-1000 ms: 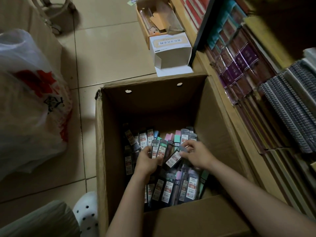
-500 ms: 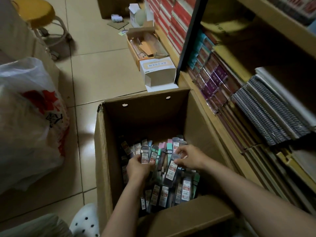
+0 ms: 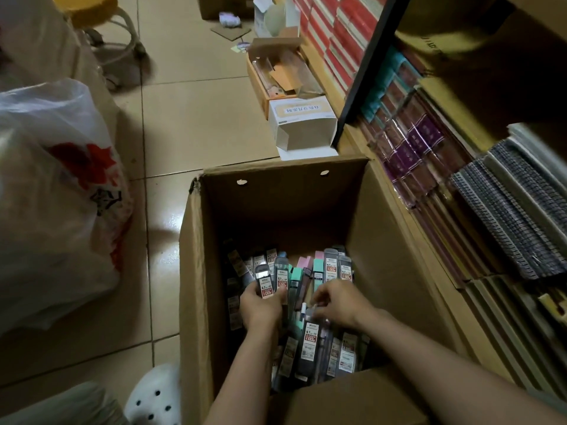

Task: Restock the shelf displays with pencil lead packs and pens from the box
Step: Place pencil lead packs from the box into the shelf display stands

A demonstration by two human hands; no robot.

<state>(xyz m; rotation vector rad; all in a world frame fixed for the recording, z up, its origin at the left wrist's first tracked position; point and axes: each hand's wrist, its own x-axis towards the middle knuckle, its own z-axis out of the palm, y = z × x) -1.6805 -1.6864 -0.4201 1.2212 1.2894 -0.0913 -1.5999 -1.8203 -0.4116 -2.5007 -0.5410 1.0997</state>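
1. Pencil lead packs point(image 3: 310, 342) fill the bottom of the big cardboard box point(image 3: 196, 271) on the tiled floor point(image 3: 199, 124), a jumble of grey, green and pink cases with red-and-white labels.
2. Both arms are down inside the box, right among the packs.
3. Left hand point(image 3: 260, 308) grips a small bunch of packs point(image 3: 271, 279) standing upright, fingers curled round their lower ends, labels facing up at the camera.
4. Right hand point(image 3: 339, 303) is bent over the pile just beside the left, fingers curled down and pinching at the top of a clear-capped pack point(image 3: 313, 314); exactly how many it has hold of is hard to make out.
5. More packs lean against the far part of the pile, green and pink ones between the two hands.
6. Shelf unit point(image 3: 399, 234) runs along the right of the box, touching its side, packed with purple-wrapped stationery point(image 3: 411, 148) and spiral notebooks point(image 3: 506, 216).
7. Beyond the box on the floor sit a white carton point(image 3: 302, 124) and an open tan carton point(image 3: 276, 78).
8. White plastic bag with red print point(image 3: 58, 194) bulges on the left; a white perforated clog point(image 3: 153, 397) shows at the bottom edge, and a yellow stool point(image 3: 101, 13) is at the top left.
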